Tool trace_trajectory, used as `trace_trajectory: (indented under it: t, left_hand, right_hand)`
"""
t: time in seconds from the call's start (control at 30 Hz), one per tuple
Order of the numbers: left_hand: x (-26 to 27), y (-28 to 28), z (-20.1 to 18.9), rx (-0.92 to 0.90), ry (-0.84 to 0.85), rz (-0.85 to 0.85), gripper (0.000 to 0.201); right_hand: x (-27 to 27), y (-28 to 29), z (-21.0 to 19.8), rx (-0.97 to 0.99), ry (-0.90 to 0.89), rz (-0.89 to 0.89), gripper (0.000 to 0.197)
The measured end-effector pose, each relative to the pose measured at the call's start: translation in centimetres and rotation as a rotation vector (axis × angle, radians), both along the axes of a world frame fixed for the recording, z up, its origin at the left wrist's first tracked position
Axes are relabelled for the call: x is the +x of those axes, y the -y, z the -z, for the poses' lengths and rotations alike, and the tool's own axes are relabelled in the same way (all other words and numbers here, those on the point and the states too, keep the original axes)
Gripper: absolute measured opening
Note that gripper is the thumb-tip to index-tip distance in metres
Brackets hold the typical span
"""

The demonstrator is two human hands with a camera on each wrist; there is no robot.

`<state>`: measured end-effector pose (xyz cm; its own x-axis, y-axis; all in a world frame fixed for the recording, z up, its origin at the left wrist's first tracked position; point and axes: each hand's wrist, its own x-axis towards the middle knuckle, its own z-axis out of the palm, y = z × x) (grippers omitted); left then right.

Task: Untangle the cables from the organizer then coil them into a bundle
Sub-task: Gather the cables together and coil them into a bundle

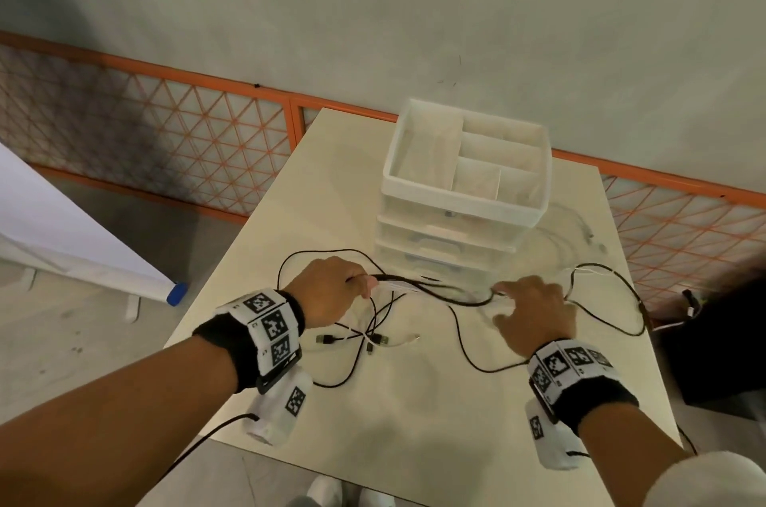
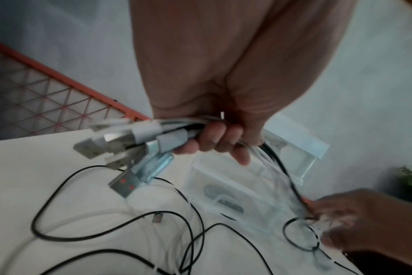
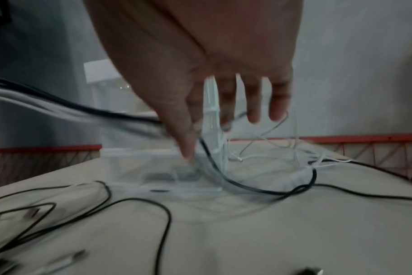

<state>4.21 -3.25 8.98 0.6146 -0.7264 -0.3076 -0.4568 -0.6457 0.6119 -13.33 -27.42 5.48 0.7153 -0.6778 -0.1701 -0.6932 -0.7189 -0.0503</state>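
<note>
Cables gathered at their plug ends in the left hand; right hand, fingers spread loose, must draw strands clear of the organizer.

The near edge of the desk lies bare, open to a hand from the front. Black cables loop across its middle and right side. Behind them the drawer organizer stands at the back, blocking any reach straight ahead.
</note>
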Motion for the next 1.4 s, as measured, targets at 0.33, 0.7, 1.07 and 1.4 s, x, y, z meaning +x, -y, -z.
trace_trajectory:
  t: [0.33,0.7,1.07,1.4]
  left_hand:
    - [1.4,0.1,-2.1,-0.187,-0.098,-0.203,0.032]
    - [1.8,-1.2,-1.9,-0.211,-0.173,-0.256,0.035]
    - [1.4,1.8,-4.0,-0.418,-0.523,-0.275,0.016]
    - [1.9,2.2,-2.1,-0.094,-0.088,-0.175,0.022]
  right_hand:
    - [4.2,-11.0,1.8,0.458,0.102,-0.518,0.029]
    - [7.4,-11.5,6.3,0.350,0.030,-0.262,0.034]
    - [5.8,-6.7,-9.2,0.378,0.987,-0.228,0.020]
    - [0.6,3.9,-9.3,0.387,1.262,0.592,0.009]
